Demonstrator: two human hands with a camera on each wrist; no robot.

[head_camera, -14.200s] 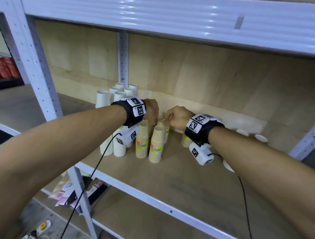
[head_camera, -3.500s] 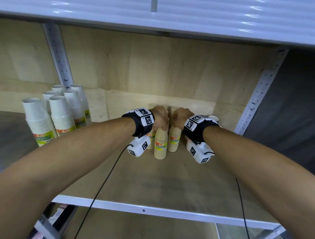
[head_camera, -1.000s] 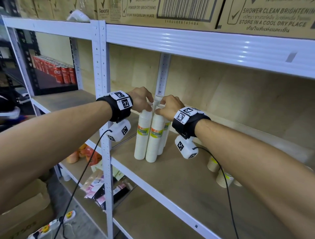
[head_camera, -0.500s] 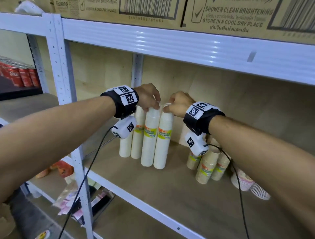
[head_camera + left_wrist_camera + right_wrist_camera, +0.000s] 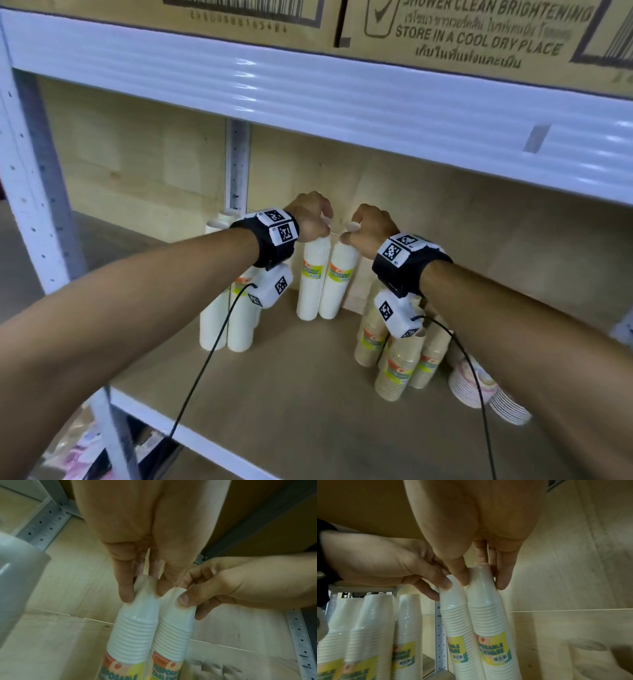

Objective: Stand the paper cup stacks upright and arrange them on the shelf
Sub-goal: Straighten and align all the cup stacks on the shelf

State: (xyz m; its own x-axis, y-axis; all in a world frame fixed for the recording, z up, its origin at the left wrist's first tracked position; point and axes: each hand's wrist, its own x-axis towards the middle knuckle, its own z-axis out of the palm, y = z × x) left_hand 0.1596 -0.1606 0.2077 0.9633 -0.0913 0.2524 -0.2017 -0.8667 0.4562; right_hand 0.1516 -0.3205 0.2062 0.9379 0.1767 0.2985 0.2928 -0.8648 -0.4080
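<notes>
Two white cup stacks (image 5: 322, 277) stand upright and touching near the back of the shelf (image 5: 291, 394), each pinched at its top — left hand (image 5: 310, 217) on one, right hand (image 5: 371, 226) on the other. Placement step in hand. Next move, in my judgement: release gently, confirm neither leans, then attend to the brown stacks (image 5: 397, 359) at right — some tilted.
</notes>
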